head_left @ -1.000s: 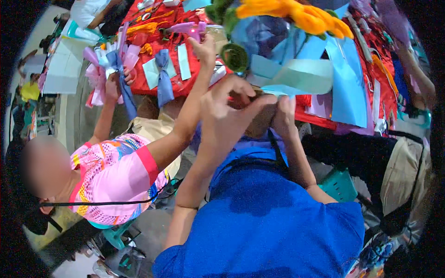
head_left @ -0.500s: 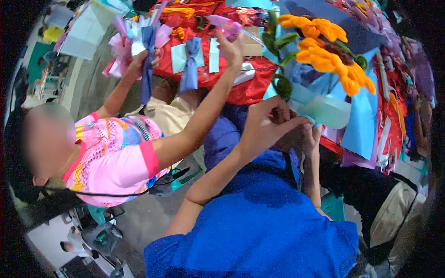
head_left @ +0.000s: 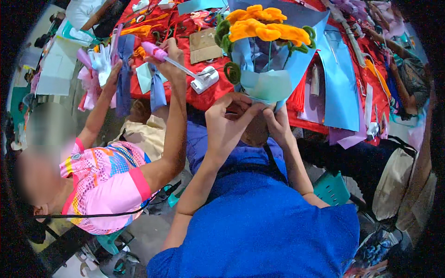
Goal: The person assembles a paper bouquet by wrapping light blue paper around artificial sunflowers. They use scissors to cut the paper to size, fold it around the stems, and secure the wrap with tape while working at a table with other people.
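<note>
A bouquet of fuzzy orange flowers stands upright in front of me, with curled dark green leaves at its sides. Pale blue-green wrapping paper surrounds its lower part. My left hand is closed at the base of the wrap, thumb and fingertips pinching the paper's lower edge. Beside it, my right hand pinches the same edge from the right, its thumb close to the left thumb. The bouquet's stems below the wrap are mostly hidden by my hands.
On my left a co-worker holds a pink glue gun near a blue ribbon bow and a pink bouquet. A white stand and cardboard lie on the red-covered table. Light blue paper hangs at the right.
The view has shifted, and the bouquet now appears further left and more upright. Both my hands keep hold of the wrap and have come closer together. The co-worker's glue gun now points toward the stand.
</note>
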Demonstrator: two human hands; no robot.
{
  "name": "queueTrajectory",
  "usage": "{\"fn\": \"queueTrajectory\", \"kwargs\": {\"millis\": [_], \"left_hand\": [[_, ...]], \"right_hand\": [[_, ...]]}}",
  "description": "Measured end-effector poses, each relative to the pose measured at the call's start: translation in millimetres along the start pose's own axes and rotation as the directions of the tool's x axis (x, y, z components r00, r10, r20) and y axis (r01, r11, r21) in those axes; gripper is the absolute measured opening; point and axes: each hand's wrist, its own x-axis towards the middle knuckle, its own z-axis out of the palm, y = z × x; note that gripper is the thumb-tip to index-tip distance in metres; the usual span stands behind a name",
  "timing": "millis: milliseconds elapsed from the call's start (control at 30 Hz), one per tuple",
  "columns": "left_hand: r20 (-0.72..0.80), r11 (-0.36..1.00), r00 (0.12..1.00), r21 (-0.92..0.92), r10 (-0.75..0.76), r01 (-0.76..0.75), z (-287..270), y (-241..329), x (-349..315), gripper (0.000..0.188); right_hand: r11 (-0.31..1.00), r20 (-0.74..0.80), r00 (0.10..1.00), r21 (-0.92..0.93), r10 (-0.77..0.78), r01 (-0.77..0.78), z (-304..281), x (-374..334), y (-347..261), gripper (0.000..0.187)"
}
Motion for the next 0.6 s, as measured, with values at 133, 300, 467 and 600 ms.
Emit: {"fn": "queueTrajectory", "kwargs": {"millis": [133,300,467,600], "left_hand": [[0.016,0.987,0.998,-0.150,-0.055,0.057,-7,1,-5,0.018],[0.047,0.988,0.994,-0.120,-0.096,0.101,-25,10,-6,0.016],[0.086,0.963,0.991,-0.242,-0.103,0.122,-27,20,-6,0.017],[0.112,0.946,0.984,-0.276,-0.141,0.167,-28,16,-7,0.017]], "right_hand": [[0.998,0.007,1.000,-0.057,-0.021,0.021,5,-1,-7,0.045],[0.980,0.000,0.991,-0.149,-0.132,0.130,14,0,-15,0.044],[0.989,-0.003,0.997,-0.130,-0.077,0.076,18,-2,-18,0.043],[0.988,0.006,0.999,-0.148,-0.046,0.046,19,-3,-14,0.046]]}}
